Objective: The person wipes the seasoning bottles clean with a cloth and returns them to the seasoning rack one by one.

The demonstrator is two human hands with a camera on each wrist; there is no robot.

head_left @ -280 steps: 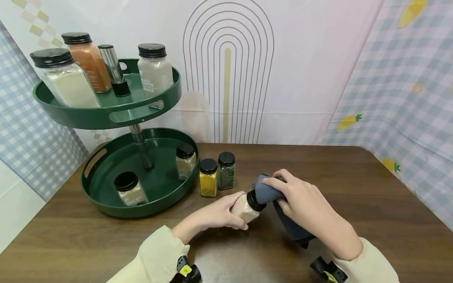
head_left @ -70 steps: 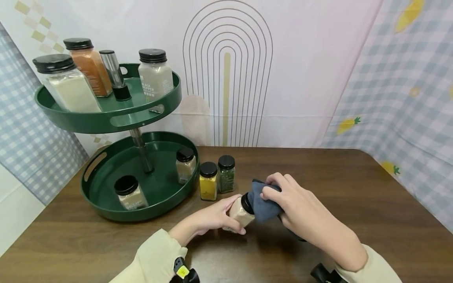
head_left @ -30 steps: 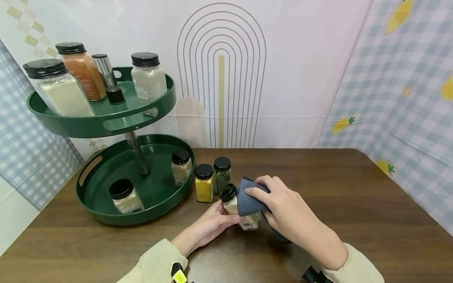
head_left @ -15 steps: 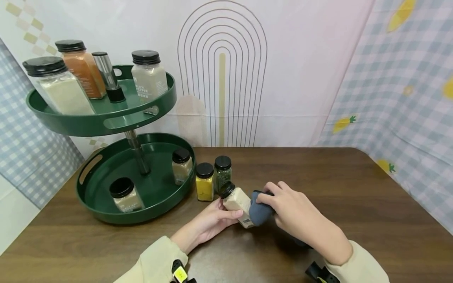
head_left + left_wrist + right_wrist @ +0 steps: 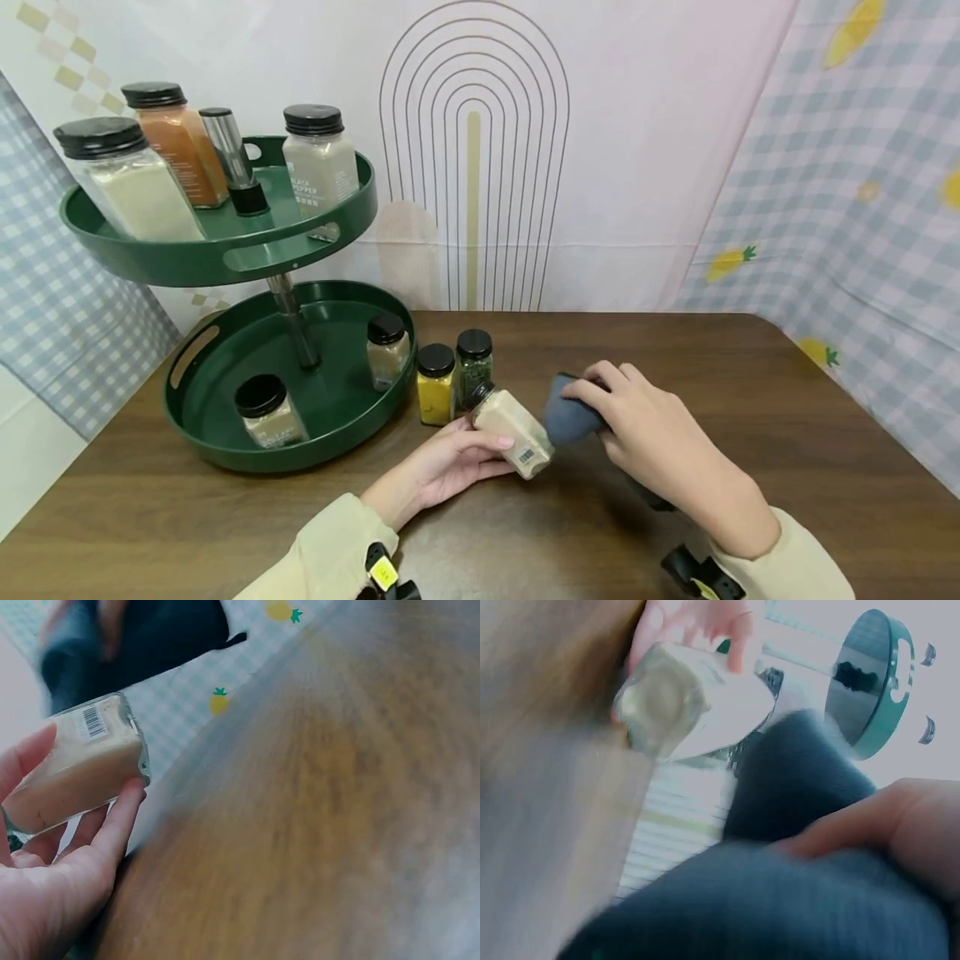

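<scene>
In the head view my left hand (image 5: 442, 471) grips a small square spice jar (image 5: 513, 433) of pale powder, thumb across its near side. The jar is tilted, black lid up to the left and base toward the right; a barcode label shows near the base. My right hand (image 5: 645, 421) pinches a dark blue-grey cloth (image 5: 573, 411) just right of the jar, and a narrow gap seems to part them. In the left wrist view the jar (image 5: 82, 769) lies between thumb and fingers. The right wrist view is blurred, with the cloth (image 5: 780, 900) bunched under the thumb.
A green two-tier tray stand (image 5: 300, 454) stands at left, with large jars and a silver-black cylinder on top and small jars below. Beside it on the wooden table (image 5: 750, 400) are a yellow spice jar (image 5: 437, 387) and a green herb jar (image 5: 475, 367).
The jar has turned in my left hand, its lid swinging from the right to the upper left. The cloth has come from the lid, over the body, to just right of the base.
</scene>
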